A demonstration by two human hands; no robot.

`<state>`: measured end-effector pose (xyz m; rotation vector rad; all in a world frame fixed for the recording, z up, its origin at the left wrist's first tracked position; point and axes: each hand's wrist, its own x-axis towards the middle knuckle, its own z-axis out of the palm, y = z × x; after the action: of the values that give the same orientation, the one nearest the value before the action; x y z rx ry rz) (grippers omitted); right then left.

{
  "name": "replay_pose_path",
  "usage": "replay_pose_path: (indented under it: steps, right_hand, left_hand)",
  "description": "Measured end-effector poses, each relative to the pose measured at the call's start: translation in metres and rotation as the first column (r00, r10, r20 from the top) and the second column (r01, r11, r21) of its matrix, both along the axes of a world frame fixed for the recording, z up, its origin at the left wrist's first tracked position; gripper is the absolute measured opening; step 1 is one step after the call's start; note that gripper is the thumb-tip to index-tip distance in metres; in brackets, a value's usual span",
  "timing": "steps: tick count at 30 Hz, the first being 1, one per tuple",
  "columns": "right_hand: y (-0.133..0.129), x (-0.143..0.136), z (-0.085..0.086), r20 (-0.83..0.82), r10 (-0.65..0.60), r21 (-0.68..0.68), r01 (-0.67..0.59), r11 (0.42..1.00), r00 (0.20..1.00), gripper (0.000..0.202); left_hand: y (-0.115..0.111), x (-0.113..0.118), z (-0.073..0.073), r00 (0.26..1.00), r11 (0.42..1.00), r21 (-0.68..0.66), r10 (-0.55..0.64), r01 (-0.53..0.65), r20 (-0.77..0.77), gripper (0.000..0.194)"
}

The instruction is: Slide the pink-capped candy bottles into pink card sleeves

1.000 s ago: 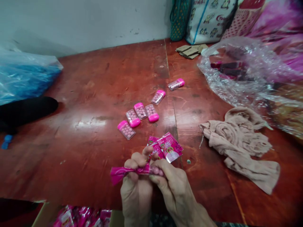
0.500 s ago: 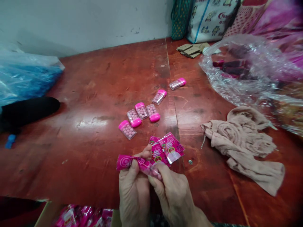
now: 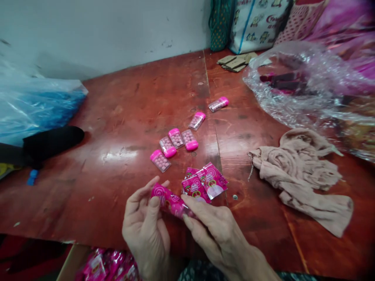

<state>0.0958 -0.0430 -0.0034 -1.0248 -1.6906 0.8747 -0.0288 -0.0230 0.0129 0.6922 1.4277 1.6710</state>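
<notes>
Right at the near edge we've got an open brown cardboard box (image 3: pixel 69 262), and shiny pink plastic packets (image 3: pixel 107 266) are heaped inside it. Just above, both our hands are busy on 1 thing: a tubular pink plastic wrapper printed with swirls (image 3: pixel 169 201), held up over the near part of the reddish-brown wooden table (image 3: pixel 96 195). Our left hand (image 3: pixel 146 224) pinches its left end, thumb in front and fingers behind; our right hand (image 3: pixel 221 226) grips the other end between thumb and forefinger, and those fingers hide most of what's there.

Just beyond our right fingers, at least 3 flat pink printed wrappers (image 3: pixel 211 182) lie overlapping. Off to the right we see a crumpled beige cloth (image 3: pixel 301 168).

Farther up, there they are: 6 clear flat containers with bright pink caps (image 3: pixel 175 139), filled with pale pink beads, 4 grouped close and 2 trailing away to the right. Over on the left sits a rounded black object (image 3: pixel 54 142), near a clear bag with blue contents (image 3: pixel 43 111). Across on the right, we have a crinkled clear plastic bag (image 3: pixel 319 101); behind that, flat brown cardboard pieces (image 3: pixel 234 62) and a white bag with cartoon figures (image 3: pixel 256 27).
</notes>
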Motion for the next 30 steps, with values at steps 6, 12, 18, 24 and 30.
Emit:
replay_pose_path:
  steps: [6, 12, 18, 24, 30]
  right_hand:
    - [-0.002, 0.003, 0.007, -0.005, 0.044, -0.139, -0.044, 0.989, 0.999, 0.027]
    - [-0.004, 0.003, 0.014, -0.127, 0.083, -0.177, -0.105, 0.979, 0.988, 0.027]
    - [-0.005, 0.006, 0.016, -0.257, 0.141, -0.350, -0.228, 0.909, 0.956, 0.021]
    - [-0.004, 0.004, 0.006, -0.344, 0.105, -0.379, -0.240, 0.894, 0.933, 0.018]
    - [-0.003, 0.006, 0.006, -0.274, 0.049, -0.396, -0.159, 0.904, 0.960, 0.021]
  left_hand:
    - [-0.002, -0.021, 0.004, 0.972, 0.970, -0.072, -0.234, 0.234, -0.002, 0.017]
    - [-0.004, -0.022, 0.008, 0.983, 0.981, -0.054, -0.183, 0.185, 0.029, 0.014]
    - [-0.005, -0.022, 0.005, 0.967, 0.984, -0.119, -0.104, 0.134, 0.232, 0.015]
    - [-0.005, -0.020, 0.005, 0.985, 0.999, -0.027, 0.049, -0.045, 0.167, 0.028]
    - [-0.014, -0.008, 0.001, 0.934, 0.944, -0.216, -0.176, 0.250, 0.312, 0.044]
